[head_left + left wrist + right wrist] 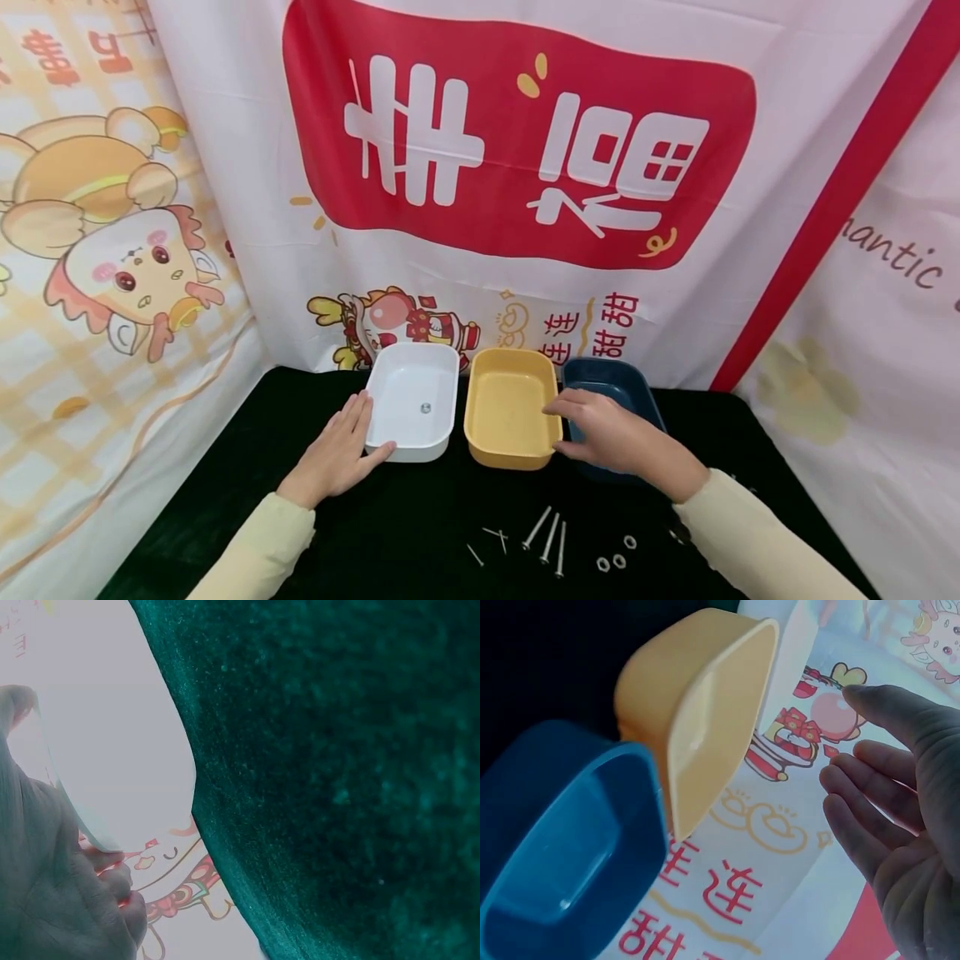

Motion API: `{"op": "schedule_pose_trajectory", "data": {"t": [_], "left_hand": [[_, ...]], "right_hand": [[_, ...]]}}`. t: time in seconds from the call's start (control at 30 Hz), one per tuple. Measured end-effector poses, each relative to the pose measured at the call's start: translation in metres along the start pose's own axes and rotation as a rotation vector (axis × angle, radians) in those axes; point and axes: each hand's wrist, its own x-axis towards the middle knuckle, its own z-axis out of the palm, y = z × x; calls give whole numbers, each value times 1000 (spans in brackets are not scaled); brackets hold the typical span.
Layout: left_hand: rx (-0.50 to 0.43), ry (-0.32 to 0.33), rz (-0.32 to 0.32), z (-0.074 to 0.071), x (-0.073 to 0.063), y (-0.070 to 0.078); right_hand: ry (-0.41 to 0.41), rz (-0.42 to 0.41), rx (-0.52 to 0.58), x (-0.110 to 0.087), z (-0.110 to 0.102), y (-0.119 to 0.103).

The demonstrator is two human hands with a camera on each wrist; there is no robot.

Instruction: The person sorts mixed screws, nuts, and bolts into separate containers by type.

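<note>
My left hand (335,446) lies along the near left side of a white plastic bin (412,450), its fingers straight at the rim and its thumb at the front corner. Inside that bin lies a small metal nut (425,408). In the left wrist view the palm (52,862) faces the bin's pale wall (120,727). My right hand (600,429) is raised over the gap between a yellow bin (513,458) and a dark blue bin (645,387). Its fingers are loosely bent and hold nothing; the right wrist view shows the hand (915,802) apart from both bins.
Nearer on the dark green cloth (375,533) lie thin metal pins (495,537), three long bolts (550,537) and three hex nuts (618,562). More small metal pieces (677,536) lie beside the right forearm. A printed curtain (517,250) hangs right behind the bins.
</note>
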Motion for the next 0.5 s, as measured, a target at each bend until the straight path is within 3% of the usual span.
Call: {"op": "schedule_pose_trajectory", "data": {"t": [0.3, 0.5], "left_hand": [[1, -2, 0, 1, 0, 0], [3, -13, -9, 1, 1, -1]], "right_hand": [[-115, -19, 84, -45, -2, 1], [-228, 2, 155, -66, 9, -2]]}}
